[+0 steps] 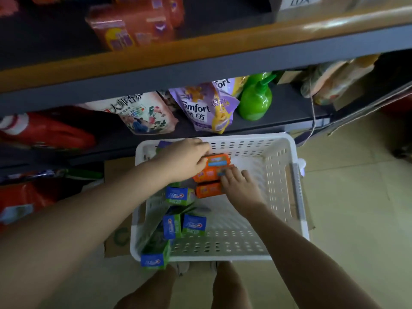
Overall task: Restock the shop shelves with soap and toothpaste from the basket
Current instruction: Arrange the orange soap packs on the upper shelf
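The left hand reaches into the white perforated basket on the floor, its fingers curled around the top orange soap pack. Just right of it, the right hand lies with fingers spread flat on the lower orange soap packs, apparently pressing rather than gripping. Blue-green toothpaste boxes lie along the basket's left side, below the left hand.

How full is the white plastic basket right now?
Partly full. The white perforated plastic basket holds orange soap packs and blue-green toothpaste boxes along its left side; its right half shows bare floor.
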`<action>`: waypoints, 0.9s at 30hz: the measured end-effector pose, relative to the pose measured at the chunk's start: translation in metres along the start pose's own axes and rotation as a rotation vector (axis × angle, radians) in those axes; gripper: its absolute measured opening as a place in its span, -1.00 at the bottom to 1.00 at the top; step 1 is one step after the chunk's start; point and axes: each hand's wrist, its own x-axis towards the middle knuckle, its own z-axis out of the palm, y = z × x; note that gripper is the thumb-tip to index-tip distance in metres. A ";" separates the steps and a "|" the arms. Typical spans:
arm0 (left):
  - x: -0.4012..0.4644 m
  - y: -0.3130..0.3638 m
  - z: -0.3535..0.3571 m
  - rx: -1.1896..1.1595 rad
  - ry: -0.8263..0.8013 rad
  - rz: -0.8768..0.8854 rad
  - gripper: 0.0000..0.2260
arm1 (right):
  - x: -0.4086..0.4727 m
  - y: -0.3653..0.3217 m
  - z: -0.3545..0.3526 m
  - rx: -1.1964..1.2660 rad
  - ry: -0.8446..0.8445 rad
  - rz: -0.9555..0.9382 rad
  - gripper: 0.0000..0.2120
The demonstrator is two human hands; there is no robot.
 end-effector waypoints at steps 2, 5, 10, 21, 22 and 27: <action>0.012 0.006 0.013 0.099 -0.105 -0.027 -0.74 | -0.005 0.001 0.004 -0.015 0.047 0.004 -0.71; 0.027 0.008 0.038 0.318 -0.279 -0.123 -0.63 | -0.020 0.006 -0.006 0.157 0.028 0.118 -0.65; 0.049 0.017 0.074 0.306 -0.366 -0.364 -0.38 | -0.052 0.040 -0.030 0.417 -0.004 0.294 -0.67; 0.053 0.007 0.093 0.369 -0.274 -0.297 -0.38 | -0.069 0.050 -0.053 0.633 0.168 0.310 -0.68; 0.051 0.006 0.087 0.307 -0.270 -0.288 -0.37 | -0.072 0.051 -0.055 0.673 0.211 0.309 -0.68; 0.021 0.016 0.047 0.157 -0.146 -0.185 -0.31 | -0.084 0.062 -0.083 0.958 0.306 0.383 -0.69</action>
